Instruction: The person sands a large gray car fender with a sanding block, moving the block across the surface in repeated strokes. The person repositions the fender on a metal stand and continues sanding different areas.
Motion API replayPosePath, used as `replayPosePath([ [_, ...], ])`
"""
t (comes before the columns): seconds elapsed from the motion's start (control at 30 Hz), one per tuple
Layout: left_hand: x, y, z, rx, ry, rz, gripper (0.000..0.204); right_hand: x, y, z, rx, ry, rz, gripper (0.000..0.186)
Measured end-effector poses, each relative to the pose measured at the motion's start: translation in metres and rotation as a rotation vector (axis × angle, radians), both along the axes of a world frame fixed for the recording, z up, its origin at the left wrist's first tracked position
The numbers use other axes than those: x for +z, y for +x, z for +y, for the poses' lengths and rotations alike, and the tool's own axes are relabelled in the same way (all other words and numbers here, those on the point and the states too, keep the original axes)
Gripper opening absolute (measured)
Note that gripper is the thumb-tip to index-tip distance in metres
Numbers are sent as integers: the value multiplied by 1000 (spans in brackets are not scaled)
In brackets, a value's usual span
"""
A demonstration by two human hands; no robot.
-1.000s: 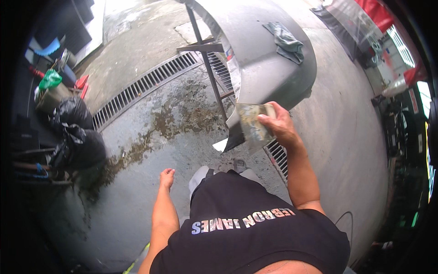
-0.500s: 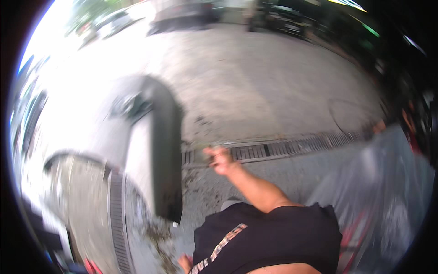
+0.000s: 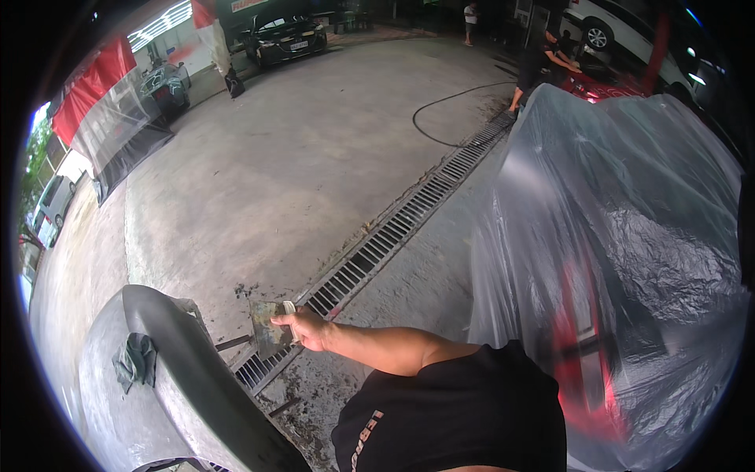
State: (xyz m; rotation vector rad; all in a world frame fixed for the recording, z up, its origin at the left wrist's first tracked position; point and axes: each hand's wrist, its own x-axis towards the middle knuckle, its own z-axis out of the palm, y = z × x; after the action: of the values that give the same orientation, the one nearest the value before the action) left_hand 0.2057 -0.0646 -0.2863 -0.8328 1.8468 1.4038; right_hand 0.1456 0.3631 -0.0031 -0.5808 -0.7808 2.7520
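My right hand (image 3: 308,326) reaches out to the left and grips a flat, rectangular, grey-brown piece (image 3: 271,326), thumb on top. A pale edge shows beside the fingers. What kind of thing it is, I cannot make out. Just left of that hand and lower lies a grey car bumper (image 3: 153,315), its curved side toward me. A crumpled dark green cloth (image 3: 135,362) rests on the bumper. My left hand is out of view.
A slotted drain grate (image 3: 413,208) crosses the concrete floor diagonally. Clear plastic sheeting (image 3: 535,212) covers something partly red on the right. A black hose (image 3: 417,118) loops on the floor. Farther off, a person (image 3: 539,67) leans over a red car (image 3: 617,86); a black car (image 3: 287,35) stands behind.
My view has swung to the right, so the bumper sits lower left and the sheeting shows larger. The fingertips near the lower edge have left the view. The piece in my right hand shows clearly now.
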Motion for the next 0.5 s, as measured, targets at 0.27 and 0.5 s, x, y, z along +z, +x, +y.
replayPosePath([
  [0.27,-24,145,-109,361,-13,-39,31,37,-70,-111,506,744,473,32],
  [0.5,-19,291,-66,826,-132,-127,26,97,-146,-272,523,1791,1420,42],
])
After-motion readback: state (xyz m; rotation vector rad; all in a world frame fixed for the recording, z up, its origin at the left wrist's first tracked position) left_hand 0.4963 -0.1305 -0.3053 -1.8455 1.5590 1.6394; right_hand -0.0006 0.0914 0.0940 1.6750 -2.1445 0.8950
